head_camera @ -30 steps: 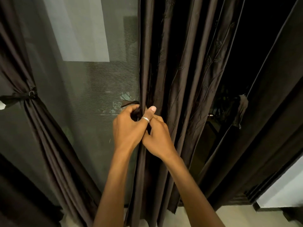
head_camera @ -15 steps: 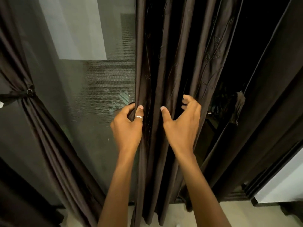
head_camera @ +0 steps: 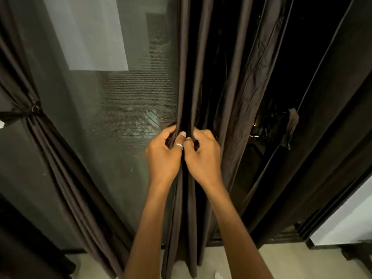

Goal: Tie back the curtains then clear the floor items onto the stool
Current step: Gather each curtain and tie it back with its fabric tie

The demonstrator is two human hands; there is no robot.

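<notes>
A dark brown curtain (head_camera: 237,81) hangs loose in long folds down the middle. My left hand (head_camera: 163,156), a silver ring on its thumb, pinches the curtain's left folds. Beside it and touching it, my right hand (head_camera: 205,156) is closed on the folds next to them. A dark tie-back strip (head_camera: 290,127) dangles to the right of the curtain, apart from both hands. On the far left a second curtain (head_camera: 52,150) is gathered and bound by a tie-back with a small ring (head_camera: 34,109).
A mesh-screened glass door (head_camera: 120,117) fills the space between the two curtains. Pale floor (head_camera: 281,258) shows at the bottom, with a small white scrap (head_camera: 218,275) near my right forearm. A white wall (head_camera: 346,216) and dark door frame stand at the lower right.
Half a second ago my right hand was open, spread on the folds further right; it has drawn back left and closed on the curtain beside my left hand.
</notes>
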